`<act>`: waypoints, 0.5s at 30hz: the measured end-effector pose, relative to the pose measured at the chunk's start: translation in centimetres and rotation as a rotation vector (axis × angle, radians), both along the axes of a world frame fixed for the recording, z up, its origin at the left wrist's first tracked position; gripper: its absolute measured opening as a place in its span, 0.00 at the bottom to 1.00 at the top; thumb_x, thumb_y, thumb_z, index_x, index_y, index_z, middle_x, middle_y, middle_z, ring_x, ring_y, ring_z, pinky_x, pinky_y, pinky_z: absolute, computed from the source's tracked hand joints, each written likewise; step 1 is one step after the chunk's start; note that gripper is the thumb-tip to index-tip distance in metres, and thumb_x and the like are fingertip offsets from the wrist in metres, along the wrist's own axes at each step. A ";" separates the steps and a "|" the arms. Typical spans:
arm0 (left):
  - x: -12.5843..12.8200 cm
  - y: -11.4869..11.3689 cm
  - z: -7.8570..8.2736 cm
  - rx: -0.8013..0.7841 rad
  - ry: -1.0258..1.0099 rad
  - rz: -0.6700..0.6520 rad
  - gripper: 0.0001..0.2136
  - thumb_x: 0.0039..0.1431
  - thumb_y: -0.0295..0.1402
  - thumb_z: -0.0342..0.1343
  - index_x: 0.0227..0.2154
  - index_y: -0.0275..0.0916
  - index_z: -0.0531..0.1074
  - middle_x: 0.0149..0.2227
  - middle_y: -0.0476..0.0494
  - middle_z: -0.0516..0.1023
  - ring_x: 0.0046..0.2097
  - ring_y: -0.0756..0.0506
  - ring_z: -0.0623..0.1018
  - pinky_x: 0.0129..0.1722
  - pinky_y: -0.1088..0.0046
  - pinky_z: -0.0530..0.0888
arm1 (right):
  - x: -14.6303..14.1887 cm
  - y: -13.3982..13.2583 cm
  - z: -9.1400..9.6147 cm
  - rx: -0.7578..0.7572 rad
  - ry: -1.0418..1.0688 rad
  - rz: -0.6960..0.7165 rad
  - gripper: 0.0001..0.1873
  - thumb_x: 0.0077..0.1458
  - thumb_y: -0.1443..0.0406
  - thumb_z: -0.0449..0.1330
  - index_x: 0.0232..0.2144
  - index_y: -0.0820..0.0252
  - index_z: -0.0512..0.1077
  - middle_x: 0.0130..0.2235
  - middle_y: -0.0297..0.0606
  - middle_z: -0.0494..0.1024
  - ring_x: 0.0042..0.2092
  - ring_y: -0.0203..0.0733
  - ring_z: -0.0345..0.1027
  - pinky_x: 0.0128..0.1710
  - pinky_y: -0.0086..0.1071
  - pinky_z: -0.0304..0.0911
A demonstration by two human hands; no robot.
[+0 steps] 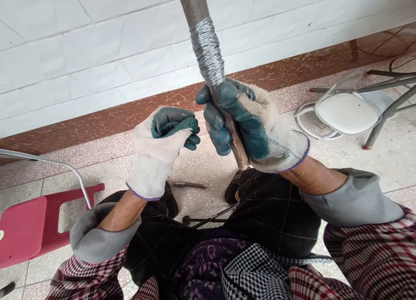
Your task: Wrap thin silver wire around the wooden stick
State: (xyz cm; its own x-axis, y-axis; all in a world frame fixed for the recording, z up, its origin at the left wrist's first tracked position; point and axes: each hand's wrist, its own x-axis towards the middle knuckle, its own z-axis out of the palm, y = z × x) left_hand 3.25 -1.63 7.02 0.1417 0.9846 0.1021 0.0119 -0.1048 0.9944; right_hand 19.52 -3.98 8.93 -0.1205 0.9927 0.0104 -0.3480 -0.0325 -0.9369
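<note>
In the head view, a wooden stick (238,148) slants from the top of the picture down between my knees. Silvery thin wire (208,51) is wound in many turns around it. My right hand (242,120), in a white glove with a green coated palm, wraps its fingers around the stick just below the winding. My left hand (167,131), gloved alike, is closed in a pinch to the left of the stick and apart from it. Whatever sits between its thumb and fingers, if anything, is too small to make out.
A white tiled wall (97,62) with a brown skirting stands close in front. On the floor between my shoes lies a short stick (190,185) with a grey wrapped end. To the left is a red plastic stool (26,226), to the right a white round seat (347,114) by metal legs.
</note>
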 end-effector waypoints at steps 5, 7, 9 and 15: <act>0.1 -0.1 -0.1 0.074 0.105 0.047 0.04 0.55 0.26 0.64 0.33 0.39 0.76 0.28 0.51 0.78 0.25 0.51 0.76 0.24 0.75 0.75 | -0.4 -0.2 -0.1 0.043 0.010 -0.014 0.10 0.64 0.54 0.60 0.36 0.50 0.77 0.25 0.33 0.66 0.21 0.40 0.56 0.20 0.35 0.61; -0.2 0.0 -0.2 0.122 0.151 0.059 0.04 0.55 0.27 0.64 0.33 0.40 0.77 0.30 0.50 0.79 0.27 0.50 0.77 0.25 0.75 0.75 | -0.3 -0.1 -0.1 0.032 0.050 0.016 0.10 0.66 0.56 0.59 0.38 0.51 0.78 0.26 0.33 0.65 0.21 0.39 0.56 0.19 0.34 0.58; -0.5 0.1 -0.3 0.148 0.177 0.066 0.04 0.54 0.28 0.65 0.33 0.40 0.78 0.30 0.50 0.80 0.28 0.49 0.77 0.25 0.75 0.74 | 0.0 0.0 0.0 0.002 0.108 0.057 0.10 0.67 0.58 0.58 0.39 0.53 0.78 0.27 0.33 0.65 0.22 0.37 0.57 0.17 0.32 0.55; -0.8 0.0 0.1 -0.002 0.075 -0.062 0.05 0.58 0.29 0.61 0.36 0.39 0.80 0.29 0.47 0.81 0.20 0.52 0.71 0.16 0.75 0.67 | 0.9 0.4 0.4 -0.066 0.243 0.133 0.09 0.66 0.59 0.59 0.38 0.55 0.76 0.28 0.32 0.63 0.22 0.34 0.56 0.16 0.28 0.57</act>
